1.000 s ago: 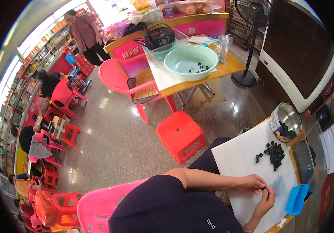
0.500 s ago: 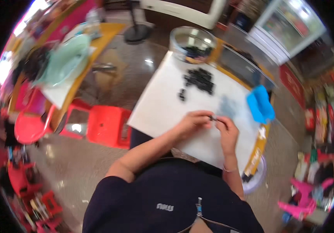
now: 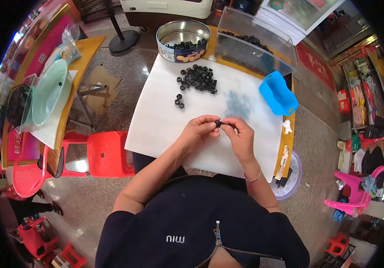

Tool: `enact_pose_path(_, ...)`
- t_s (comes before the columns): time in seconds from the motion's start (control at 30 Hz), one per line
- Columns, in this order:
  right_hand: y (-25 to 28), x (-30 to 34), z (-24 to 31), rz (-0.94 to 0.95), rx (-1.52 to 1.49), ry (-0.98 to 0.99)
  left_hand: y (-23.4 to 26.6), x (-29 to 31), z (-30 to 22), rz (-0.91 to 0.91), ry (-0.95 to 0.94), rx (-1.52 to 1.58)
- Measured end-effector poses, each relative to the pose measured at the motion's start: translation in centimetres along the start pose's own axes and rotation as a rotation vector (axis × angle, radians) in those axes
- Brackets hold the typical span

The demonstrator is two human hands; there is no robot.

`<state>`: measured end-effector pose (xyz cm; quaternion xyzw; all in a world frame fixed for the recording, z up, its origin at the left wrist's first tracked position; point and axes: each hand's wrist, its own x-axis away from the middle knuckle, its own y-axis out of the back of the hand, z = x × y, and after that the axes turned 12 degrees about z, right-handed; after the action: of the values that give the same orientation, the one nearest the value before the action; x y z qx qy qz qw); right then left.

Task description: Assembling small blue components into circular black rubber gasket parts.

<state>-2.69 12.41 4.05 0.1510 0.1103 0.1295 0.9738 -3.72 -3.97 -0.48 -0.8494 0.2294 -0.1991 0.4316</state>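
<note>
Over the near part of a white sheet [image 3: 152,129], my left hand [image 3: 198,133] and my right hand [image 3: 241,135] meet, both closed with fingertips pinching one small black part [image 3: 219,123]. Its exact kind is too small and too covered to tell. Beyond my hands lies a heap of small black ring-shaped parts [image 3: 199,79]. A few loose black rings [image 3: 179,102] sit apart on its near left side. Bluish-grey marks [image 3: 237,105] stain the sheet just past my right hand.
A round metal tin [image 3: 172,54] with black parts stands at the far edge, beside a clear plastic bin [image 3: 285,60]. A bright blue container [image 3: 277,94] sits at the right. Left are a red stool [image 3: 105,152] and a table with a green basin [image 3: 49,91].
The view has shifted and sharpened, so table and hands appear further left and higher. My hands stay together, both still pinching the small black part.
</note>
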Motion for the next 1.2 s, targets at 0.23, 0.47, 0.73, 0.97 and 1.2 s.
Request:
enact_pose_path(0.23, 0.0, 0.1, 0.3, 0.0, 0.125, 0.026, 0.1, -0.3, 0.1, 0.002, -0.009, -0.03)
enact_pose_path(0.47, -0.1, 0.1, 0.4, -0.003, 0.234, 0.089, 0.6, -0.6, 0.4, 0.022, -0.018, -0.069)
enact_pose_path(0.73, -0.4, 0.3, -0.3, -0.032, 0.31, 0.124, 0.2, -0.6, 0.4, 0.001, -0.006, -0.099)
enact_pose_path(0.97, -0.2, 0.6, -0.8, -0.019, 0.278, 0.14, 0.0, -0.5, 0.5, 0.015, -0.004, -0.142)
enact_pose_path(1.2, -0.3, 0.9, -0.7, -0.019, 0.228, 0.095, 0.1, -0.5, 0.6, 0.023, -0.005, -0.132)
